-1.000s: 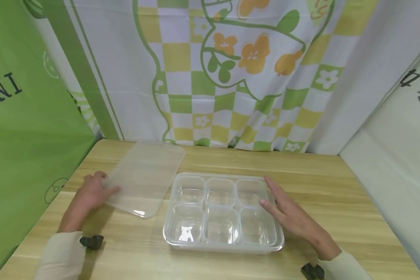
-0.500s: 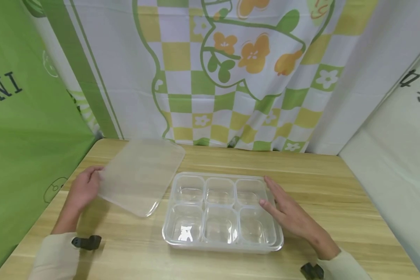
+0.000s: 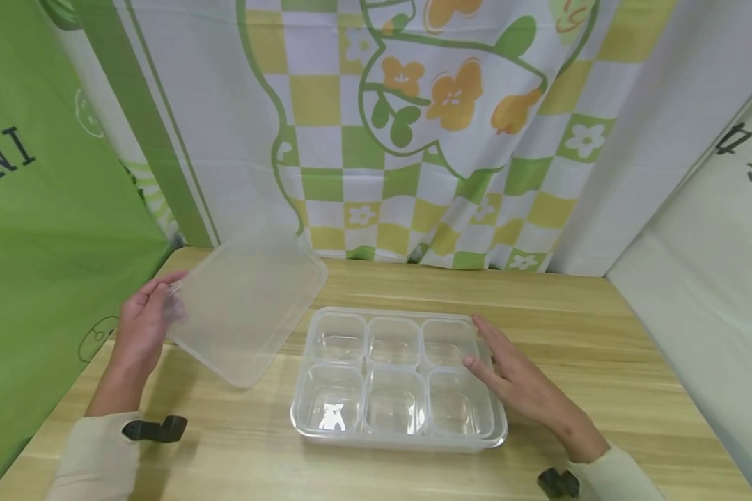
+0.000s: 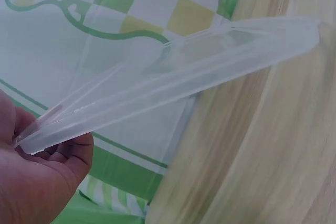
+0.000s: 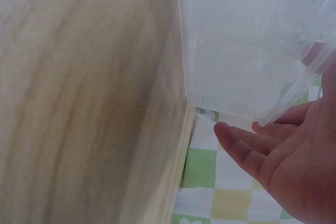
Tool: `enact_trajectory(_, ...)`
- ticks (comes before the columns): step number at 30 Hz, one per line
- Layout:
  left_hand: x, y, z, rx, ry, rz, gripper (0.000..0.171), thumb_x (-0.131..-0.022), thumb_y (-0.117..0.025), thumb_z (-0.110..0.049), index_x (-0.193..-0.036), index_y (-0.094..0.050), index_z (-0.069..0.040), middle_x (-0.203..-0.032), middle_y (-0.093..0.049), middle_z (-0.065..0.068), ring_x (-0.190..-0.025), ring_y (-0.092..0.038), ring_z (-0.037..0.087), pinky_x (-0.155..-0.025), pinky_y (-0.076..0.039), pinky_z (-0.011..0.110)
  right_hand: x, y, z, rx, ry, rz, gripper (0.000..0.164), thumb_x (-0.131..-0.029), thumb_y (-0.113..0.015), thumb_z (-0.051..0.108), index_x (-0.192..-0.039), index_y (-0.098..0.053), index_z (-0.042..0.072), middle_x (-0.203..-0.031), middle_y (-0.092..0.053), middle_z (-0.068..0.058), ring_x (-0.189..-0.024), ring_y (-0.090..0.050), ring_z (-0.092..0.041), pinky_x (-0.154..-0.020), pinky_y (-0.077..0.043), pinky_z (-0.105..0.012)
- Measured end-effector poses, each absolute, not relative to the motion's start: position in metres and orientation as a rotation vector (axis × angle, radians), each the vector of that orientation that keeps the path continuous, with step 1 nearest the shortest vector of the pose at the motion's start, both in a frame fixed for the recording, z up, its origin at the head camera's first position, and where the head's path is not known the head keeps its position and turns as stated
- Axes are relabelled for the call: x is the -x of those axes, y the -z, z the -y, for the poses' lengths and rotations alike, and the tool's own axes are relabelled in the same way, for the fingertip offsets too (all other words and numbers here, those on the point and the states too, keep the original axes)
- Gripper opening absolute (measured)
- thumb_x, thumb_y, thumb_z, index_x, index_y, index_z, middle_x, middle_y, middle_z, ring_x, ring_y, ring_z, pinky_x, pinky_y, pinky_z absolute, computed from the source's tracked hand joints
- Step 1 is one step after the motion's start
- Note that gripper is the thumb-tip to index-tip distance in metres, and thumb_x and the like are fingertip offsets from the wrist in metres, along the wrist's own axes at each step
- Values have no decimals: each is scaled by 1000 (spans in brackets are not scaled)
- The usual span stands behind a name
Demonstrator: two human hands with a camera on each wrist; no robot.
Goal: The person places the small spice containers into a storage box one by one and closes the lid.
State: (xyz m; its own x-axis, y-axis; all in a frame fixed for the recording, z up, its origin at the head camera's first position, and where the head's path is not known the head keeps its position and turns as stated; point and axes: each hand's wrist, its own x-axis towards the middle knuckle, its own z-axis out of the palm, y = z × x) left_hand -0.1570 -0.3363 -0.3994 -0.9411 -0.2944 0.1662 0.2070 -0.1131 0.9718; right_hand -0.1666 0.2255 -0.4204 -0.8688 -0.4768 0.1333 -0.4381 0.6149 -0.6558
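A clear, frosted plastic lid [image 3: 244, 316] is tilted up over the left of the table. My left hand [image 3: 139, 323] pinches its left edge between thumb and fingers. In the left wrist view the lid [image 4: 173, 90] slants away from the hand [image 4: 42, 177], its rim seen side-on. Right of it stands a clear plastic storage box [image 3: 395, 442] with several square compartments in two rows; nothing shows inside them. My right hand [image 3: 529, 393] rests at its right side, thumb over the rim. In the right wrist view, the fingers [image 5: 242, 148] extend loosely along the box wall [image 5: 231, 61].
The wooden table [image 3: 608, 362] reaches back to a checked, flowered curtain [image 3: 376, 188]. A green cloth [image 3: 56, 264] hangs along the left side and a white one [image 3: 695, 257] along the right. Small black devices [image 3: 157, 429] are strapped at both wrists.
My left hand has taken hold of the lid's left edge and raised it, so the lid tilts up and shifts slightly left. The box and right hand have stayed in place.
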Motion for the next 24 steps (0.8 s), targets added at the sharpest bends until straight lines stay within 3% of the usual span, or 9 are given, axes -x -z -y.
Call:
enact_trajectory(10,157,385,323,-230,1995,1848,25,-106,-57,-15,-123,-73,-6,-76,-59,1,-69,-55,12,-59,-51,19,167,421,-225,794,1101,-2778,74,-109,-53,33,-164,-14,4,-167,-15,-26,-147,-24,-49,-106,-40,-64)
enact_trajectory(17,161,370,311,-498,1984,1671,23,-102,-57,-6,-110,-78,-4,-70,-59,2,-59,-50,12,-48,-45,20,168,421,-224,771,1104,-2789,72,-110,-52,33,-165,-15,6,-166,-16,-26,-148,-21,-50,-112,-29,-69)
enact_trajectory(20,163,365,307,-577,1973,1604,20,-102,-60,-9,-106,-80,-6,-74,-60,1,-56,-47,10,-44,-41,19,168,420,-225,763,1113,-2788,72,-110,-52,33,-164,-14,5,-166,-16,-28,-146,-26,-52,-111,-28,-70)
enact_trajectory(24,165,363,303,-561,2005,1495,19,-101,-61,-6,-101,-80,-2,-66,-58,1,-49,-43,10,-38,-36,20,170,417,-226,768,1146,-2789,70,-110,-52,32,-164,-16,5,-165,-16,-28,-142,-32,-54,-109,-31,-70)
